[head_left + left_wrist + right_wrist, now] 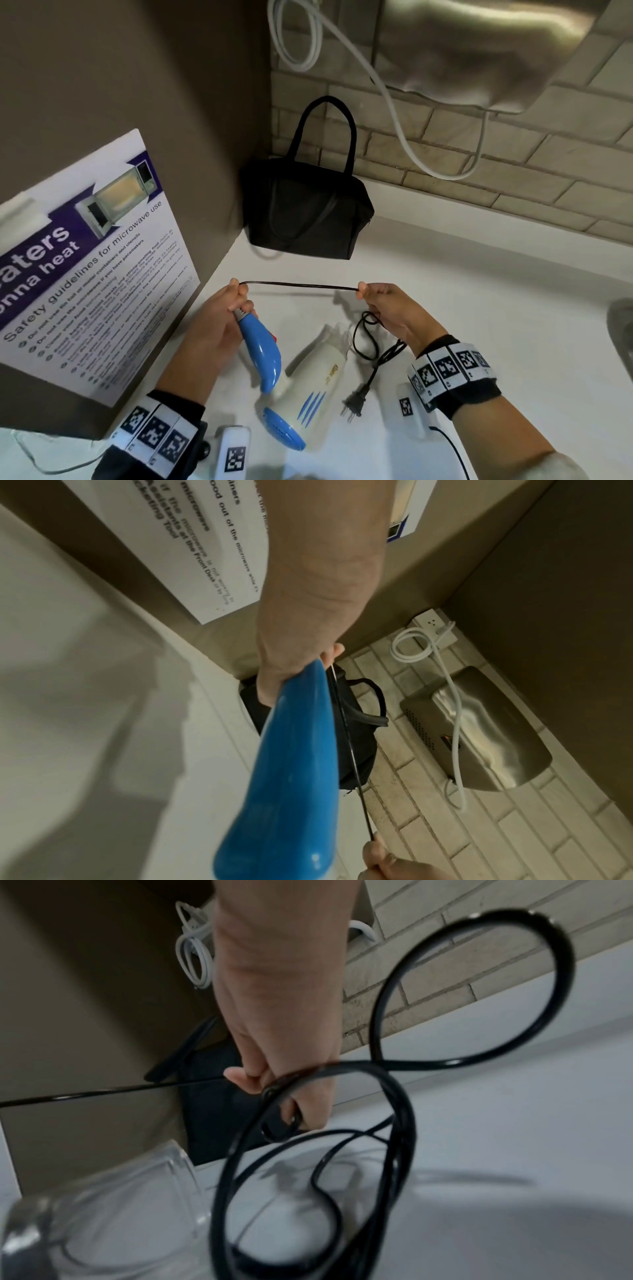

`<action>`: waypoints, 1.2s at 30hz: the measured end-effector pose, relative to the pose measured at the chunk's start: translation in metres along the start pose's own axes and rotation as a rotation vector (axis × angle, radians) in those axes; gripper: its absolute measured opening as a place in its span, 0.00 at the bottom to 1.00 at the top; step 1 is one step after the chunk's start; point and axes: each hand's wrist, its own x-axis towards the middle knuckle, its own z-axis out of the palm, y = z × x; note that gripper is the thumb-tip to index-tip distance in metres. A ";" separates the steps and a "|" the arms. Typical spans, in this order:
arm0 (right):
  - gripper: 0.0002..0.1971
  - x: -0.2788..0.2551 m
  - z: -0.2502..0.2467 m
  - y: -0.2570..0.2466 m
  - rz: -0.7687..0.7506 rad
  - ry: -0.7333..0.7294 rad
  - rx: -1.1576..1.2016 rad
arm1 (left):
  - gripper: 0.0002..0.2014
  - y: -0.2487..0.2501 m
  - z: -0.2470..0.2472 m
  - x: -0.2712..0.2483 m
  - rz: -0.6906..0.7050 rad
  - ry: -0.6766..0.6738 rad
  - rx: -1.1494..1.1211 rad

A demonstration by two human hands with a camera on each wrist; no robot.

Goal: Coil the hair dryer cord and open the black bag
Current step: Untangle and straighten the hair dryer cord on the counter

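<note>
A white and blue hair dryer [301, 387] lies on the white counter, its blue handle [260, 349] [291, 764] raised. My left hand [236, 298] [301, 653] grips the top of the handle where the black cord [298, 285] leaves it. The cord runs taut to my right hand [371, 298] [274, 1074], which pinches it. Below that hand the cord [394, 1096] hangs in loose loops down to the plug [354, 402] on the counter. The black bag [308, 212] [356, 723] [212, 1110] stands zipped in the corner beyond the hands, handles up.
A microwave safety poster [85, 267] hangs on the brown wall at left. A steel wall unit [479, 51] with a white cable [394, 102] is mounted on the brick wall behind. A sink edge [620, 329] shows at far right.
</note>
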 end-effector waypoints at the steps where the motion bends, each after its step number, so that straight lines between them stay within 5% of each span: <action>1: 0.15 0.000 0.001 0.001 0.019 0.003 0.018 | 0.16 -0.001 0.000 -0.001 0.001 0.014 -0.008; 10: 0.16 0.002 0.007 0.007 0.096 0.119 -0.029 | 0.17 -0.019 -0.019 0.011 -0.003 0.209 0.095; 16: 0.18 -0.010 -0.006 -0.011 0.094 0.136 -0.243 | 0.15 -0.026 -0.030 0.012 0.084 0.257 0.815; 22: 0.19 -0.046 -0.012 -0.048 -0.029 -0.045 -0.373 | 0.18 -0.028 -0.015 0.011 0.290 0.223 1.439; 28: 0.19 -0.072 0.010 -0.069 -0.144 -0.169 -0.439 | 0.36 -0.020 0.036 -0.018 0.824 -0.117 1.487; 31: 0.19 -0.081 0.020 -0.076 -0.168 -0.229 -0.398 | 0.38 -0.019 0.071 -0.032 0.864 -0.307 1.666; 36: 0.16 -0.093 0.013 -0.085 -0.187 -0.254 -0.323 | 0.16 -0.012 0.084 -0.037 0.830 -0.237 1.531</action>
